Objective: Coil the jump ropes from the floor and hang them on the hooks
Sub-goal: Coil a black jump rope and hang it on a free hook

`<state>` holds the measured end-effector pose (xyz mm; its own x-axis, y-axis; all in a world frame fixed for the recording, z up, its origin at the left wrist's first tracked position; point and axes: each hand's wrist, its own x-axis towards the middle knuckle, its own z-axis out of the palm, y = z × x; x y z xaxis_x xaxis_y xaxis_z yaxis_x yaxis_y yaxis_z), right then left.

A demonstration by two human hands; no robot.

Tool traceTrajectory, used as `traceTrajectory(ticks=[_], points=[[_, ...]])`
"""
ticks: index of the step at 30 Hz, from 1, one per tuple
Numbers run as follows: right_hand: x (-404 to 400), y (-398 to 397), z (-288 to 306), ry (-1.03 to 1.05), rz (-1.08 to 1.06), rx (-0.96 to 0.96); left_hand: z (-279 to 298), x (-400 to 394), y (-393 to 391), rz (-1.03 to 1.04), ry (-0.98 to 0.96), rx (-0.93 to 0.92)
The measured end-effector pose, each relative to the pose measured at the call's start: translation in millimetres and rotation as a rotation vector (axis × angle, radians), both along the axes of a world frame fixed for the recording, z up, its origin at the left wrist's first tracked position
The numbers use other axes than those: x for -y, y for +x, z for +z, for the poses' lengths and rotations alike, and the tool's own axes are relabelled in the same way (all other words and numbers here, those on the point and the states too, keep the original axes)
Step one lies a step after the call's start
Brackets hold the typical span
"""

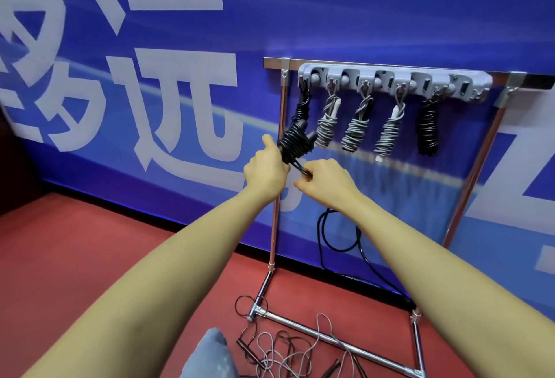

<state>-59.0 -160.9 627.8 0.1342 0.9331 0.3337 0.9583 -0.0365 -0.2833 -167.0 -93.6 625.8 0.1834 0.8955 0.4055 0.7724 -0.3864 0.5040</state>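
Head view: the left hand (pixel 265 167) grips a black coiled rope (pixel 295 141), which hangs from the leftmost hook of the grey hook rail (pixel 393 81), steadying the bundle while the right hand (pixel 326 180) pinches its loose tail end just beside it, probably to tuck it. Four coiled ropes hang to the right; uncoiled ropes (pixel 282 347) lie tangled on the near red floor (pixel 90 257), awaiting coiling.

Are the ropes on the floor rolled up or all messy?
Messy. The ropes on the floor lie spread in loose, tangled loops by the rack's bottom bar, not wound tight like the bundles on the hooks.
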Motion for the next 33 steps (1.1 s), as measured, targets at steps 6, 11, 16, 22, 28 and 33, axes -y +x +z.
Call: traceTrajectory(ticks=[6, 11, 16, 22, 28, 33], points=[[6, -5, -1, -0.003, 0.126, 0.229, -7, -4, -10, 0.026, 0.17, -0.549], [9, -11, 2, 0.244, 0.109, 0.371, -6, -7, -15, -0.049, 0.265, -0.869], [-3, -11, -1, 0.252, -0.054, -0.332, -4, -6, -21, -0.143, 0.379, -1.03], [-4, -11, 5, 0.109, -0.047, -0.749, 0, -9, -26, -0.227, 0.421, -1.125], [-4, -10, 10, 0.032, -0.081, -0.129, -5, -26, -43, -0.381, 0.759, -1.092], [-9, -11, 16, 0.086, -0.143, 0.23, -5, -15, -51, -0.557, 0.91, -1.065]])
